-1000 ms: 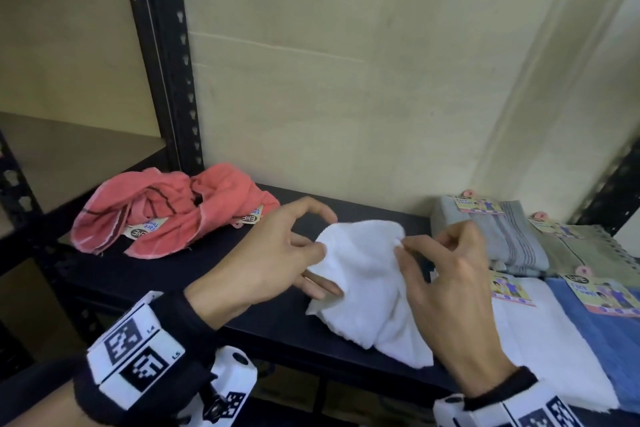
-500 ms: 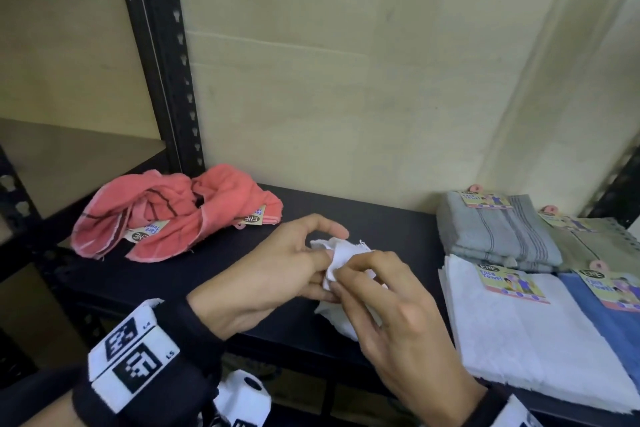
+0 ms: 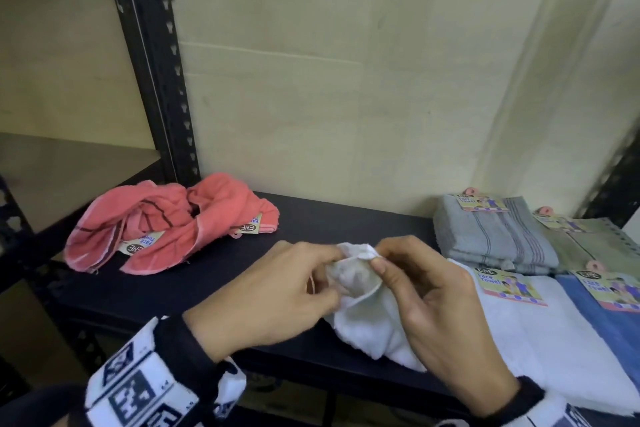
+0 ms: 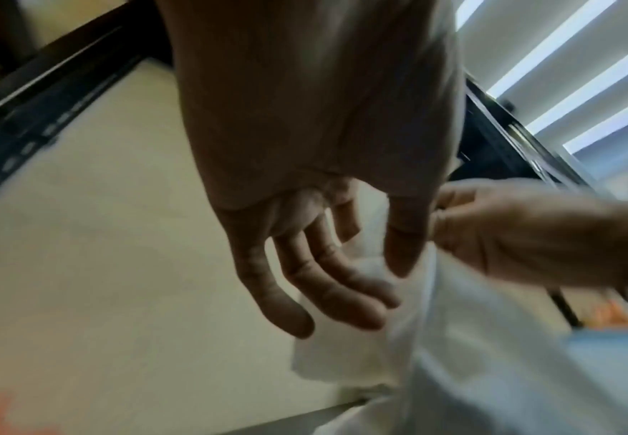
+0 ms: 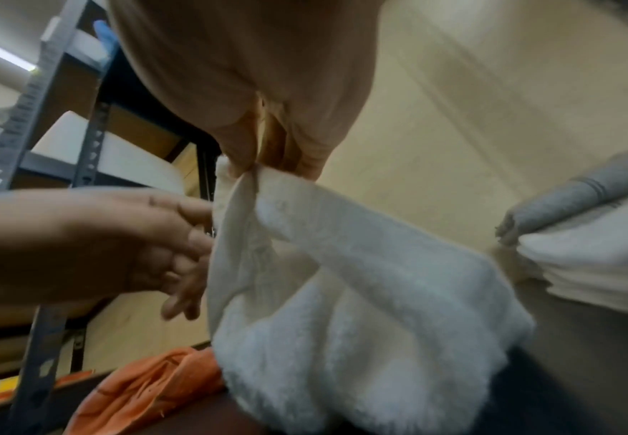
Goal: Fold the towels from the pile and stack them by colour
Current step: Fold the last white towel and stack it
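While its lower part rests bunched on the front edge of the dark shelf (image 3: 346, 218), a white towel (image 3: 363, 326) is held up by its top edge between two hands that nearly meet above it. The right hand (image 3: 436, 315) pinches a corner of the cloth between thumb and forefinger, a grip the right wrist view shows plainly; the left hand (image 3: 273, 302) has its thumb and forefinger closed on the same edge just beside it, while its other fingers hang loose and spread, as the left wrist view shows. The towel is still rumpled and unfolded, and the hands appear to be searching out its corners before the first fold is made. To the right on the shelf lie the sorted stacks: a folded white stack (image 3: 540, 333) at the front, touching the hanging towel's side, a blue stack (image 3: 620, 326) beside it at the picture's edge, a grey striped stack (image 3: 498, 236) behind, and a pale green stack (image 3: 602, 243) next to the grey, several topped with paper labels. To the left, well apart from the hands, a heap of coral-pink towels (image 3: 166, 225) lies tangled and unfolded near the black upright post (image 3: 156, 73) of the shelving. By this showing the job looks well past halfway: four colours are already stacked, the white towel in hand remains to be folded and presumably laid on the white stack, and the pink heap has yet to be folded and given a stack of its own.
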